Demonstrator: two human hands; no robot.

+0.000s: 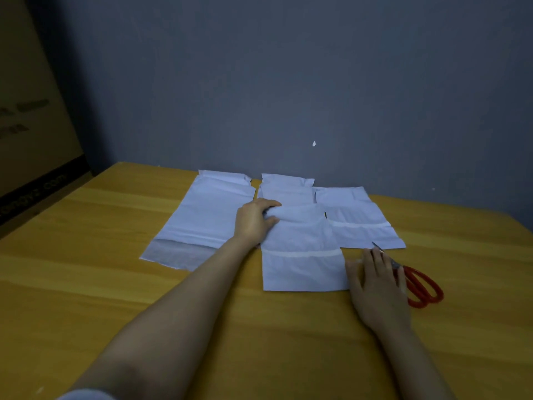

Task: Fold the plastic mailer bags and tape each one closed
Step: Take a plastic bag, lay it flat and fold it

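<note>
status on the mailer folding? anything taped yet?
Done: nothing looks taped; no tape roll is in view. In hand: the left hand grips the far edge of the front mailer, which seems to be folding toward the person, while the right hand lies flat by its near right corner, over the red scissors. Left: the left mailer, rear mailer and right mailer lie flat, unsealed.

Left hand (253, 219) curled in a pinch; right hand (377, 287) flat, fingers spread.
</note>
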